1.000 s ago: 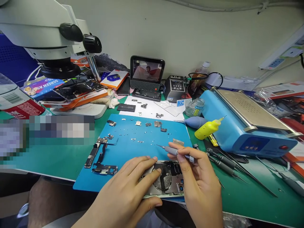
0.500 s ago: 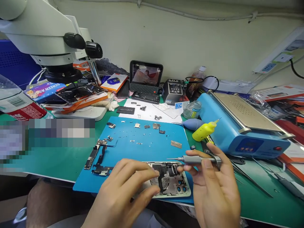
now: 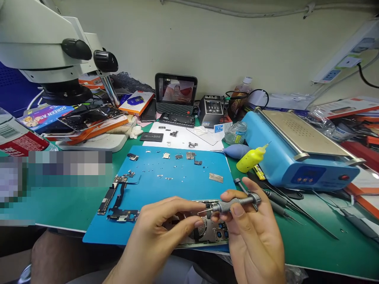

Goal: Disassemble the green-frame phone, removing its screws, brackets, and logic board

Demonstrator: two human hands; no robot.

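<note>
1. Head view, right hand: The fingers of the right hand [image 3: 254, 236] are closed on the handle of a grey precision screwdriver [image 3: 226, 206]. The thumb presses the near side. The tool is tilted slightly, with its thin tip pointing toward the fingers of the left hand.

2. Head view, left hand: The thumb and forefinger of the left hand [image 3: 156, 225] are parted by a narrow gap. The screwdriver tip sits in this gap; contact with the fingers cannot be determined.

3. Phone housing: The opened phone housing [image 3: 209, 233] lies on the blue mat [image 3: 156, 193], directly below the fingers of both hands, which partly cover it. Its camera lenses [image 3: 219, 234] show just left of the right-hand fingers.

4. Left of the left-hand fingers: A slim circuit board [image 3: 108, 197] and a flex cable assembly [image 3: 122, 215] lie on the mat.

5. Beyond the fingers: A metal plate [image 3: 216, 178] lies on the mat. Farther away, a black battery [image 3: 152, 137] rests by a white sheet [image 3: 177, 141].

6. Right of the right-hand fingers: Tweezers [image 3: 314, 221] lie on the green desk [image 3: 314, 248]. Beyond these fingers are a yellow bottle [image 3: 251, 159] and a blue air blower [image 3: 237, 151].
</note>
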